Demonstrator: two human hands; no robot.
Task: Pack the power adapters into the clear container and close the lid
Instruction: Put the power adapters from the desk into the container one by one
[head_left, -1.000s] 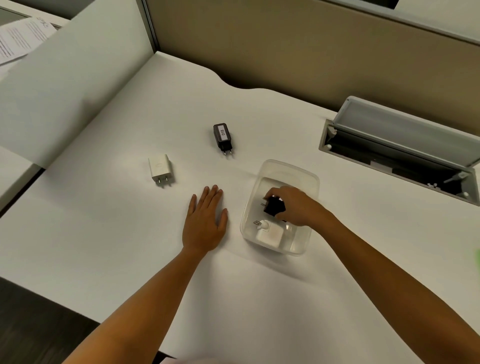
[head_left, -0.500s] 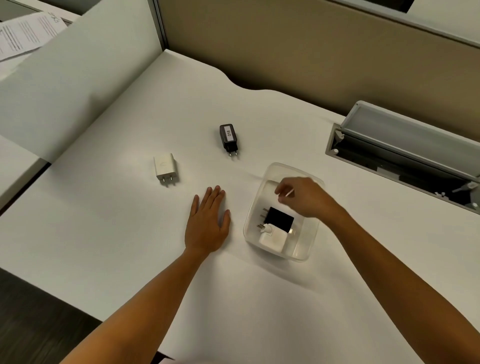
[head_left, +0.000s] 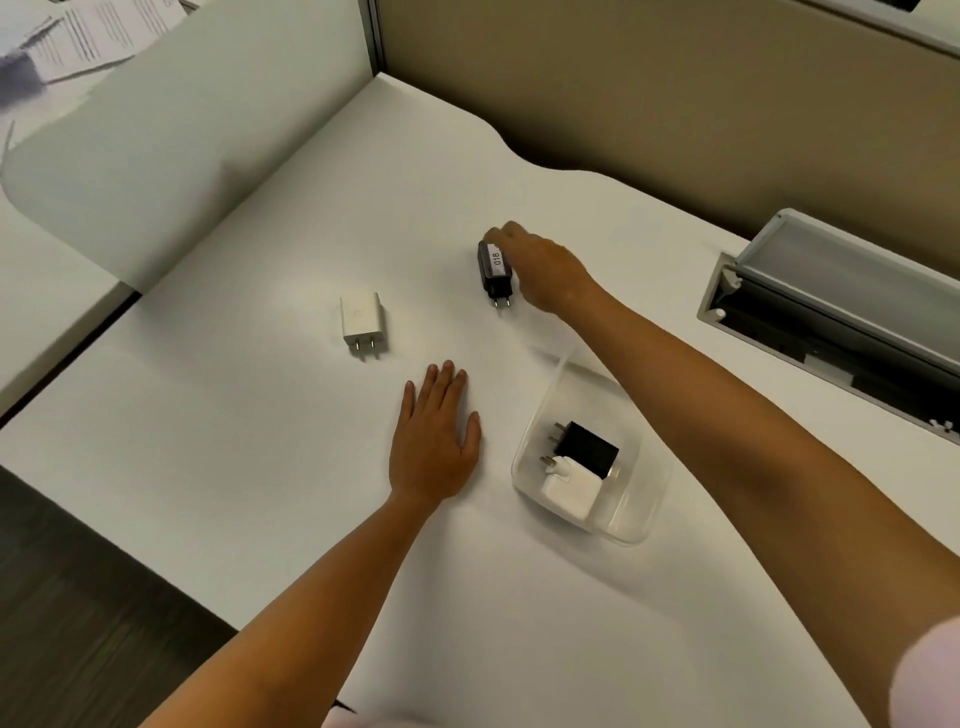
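A: How are the hands placed?
B: The left hand (head_left: 434, 441) is laid flat, empty. The labelled adapter (head_left: 494, 266) is touched by the right hand (head_left: 543, 270); grip uncertain.
A: And the container (head_left: 631, 525)?
B: Two adapters are held inside.

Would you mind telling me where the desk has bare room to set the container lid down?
The near desk between the two forearms is bare, as is the stretch left of the white adapter. It is crowded around the clear container, the left hand, and the right hand at the black labelled adapter.
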